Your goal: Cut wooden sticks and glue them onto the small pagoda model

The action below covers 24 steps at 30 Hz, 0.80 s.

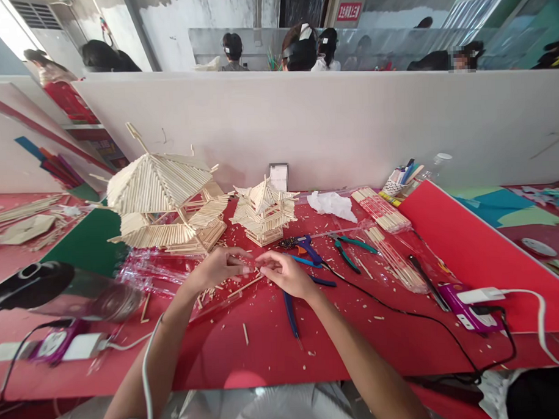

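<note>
Both hands are close together over the red table, in front of the smaller stick model. My left hand (223, 266) has its fingers stretched to the right, with a gap between thumb and forefinger. Facing it, my right hand (286, 273) has its fingers loosely extended and thumb apart. A thin wooden stick (245, 286) slants up to the right thumb; whether it is touched is unclear. The small pagoda-like stick model (265, 210) stands behind the hands, a larger roofed stick model (162, 183) to its left. A blue glue gun (309, 250) lies just past my right hand.
Green-handled pliers (343, 253) and blue-handled pliers (290, 313) lie to the right. Bagged sticks (395, 257) and crumpled tissue (332, 205) sit farther back. A bottle (66, 287) lies at left. Purple power strips (469, 310) and cables flank the table; a white partition (322, 122) stands behind.
</note>
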{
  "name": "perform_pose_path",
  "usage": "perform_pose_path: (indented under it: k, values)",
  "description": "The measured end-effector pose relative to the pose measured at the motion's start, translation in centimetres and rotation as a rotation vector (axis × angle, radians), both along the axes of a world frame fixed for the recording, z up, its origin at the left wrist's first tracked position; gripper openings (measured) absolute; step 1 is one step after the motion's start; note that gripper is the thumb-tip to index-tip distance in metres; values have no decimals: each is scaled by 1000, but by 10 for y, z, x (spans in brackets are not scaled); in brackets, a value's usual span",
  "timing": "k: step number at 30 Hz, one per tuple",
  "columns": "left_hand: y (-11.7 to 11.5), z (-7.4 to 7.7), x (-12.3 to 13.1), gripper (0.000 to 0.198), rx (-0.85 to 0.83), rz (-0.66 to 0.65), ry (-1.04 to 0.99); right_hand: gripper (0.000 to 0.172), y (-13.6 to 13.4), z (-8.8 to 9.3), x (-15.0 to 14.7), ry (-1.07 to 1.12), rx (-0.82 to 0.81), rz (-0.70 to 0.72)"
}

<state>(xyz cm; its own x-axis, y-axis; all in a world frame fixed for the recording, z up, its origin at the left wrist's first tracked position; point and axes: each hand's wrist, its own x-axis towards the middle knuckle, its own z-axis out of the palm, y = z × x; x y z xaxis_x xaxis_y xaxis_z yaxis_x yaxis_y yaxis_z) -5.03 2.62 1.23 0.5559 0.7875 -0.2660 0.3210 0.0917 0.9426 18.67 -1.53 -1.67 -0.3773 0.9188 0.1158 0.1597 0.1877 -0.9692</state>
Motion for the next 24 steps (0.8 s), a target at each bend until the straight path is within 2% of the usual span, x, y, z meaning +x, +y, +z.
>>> perform_pose_path:
  k: [2,4,6,9,12,15,19,22,24]
  values:
    - [-4,2,7,56,19,-10,3,31,-4,3,-4,-27,66,2]
    - [-8,3,13,59,5,-20,-77,45,-8,4,-10,-38,135,28]
    - [-11,2,17,59,-53,-19,-175,51,-10,3,-15,-42,196,33]
    - [-10,0,13,61,-171,9,-244,35,-9,-3,-19,-44,245,-29]
    - [-7,-3,6,67,-279,-21,-276,19,-5,-7,-16,-51,240,-106]
    - [-5,-4,3,68,-331,-72,-316,17,-4,-5,-11,-67,217,-130]
    - [-7,-6,8,77,-340,-103,-341,27,-7,-1,-15,-43,210,-117]
    - [-8,-9,12,82,-347,-128,-329,15,-8,-2,-21,-6,268,-152]
    - [-8,-8,12,83,-351,-128,-298,15,-7,-2,-20,-7,276,-189]
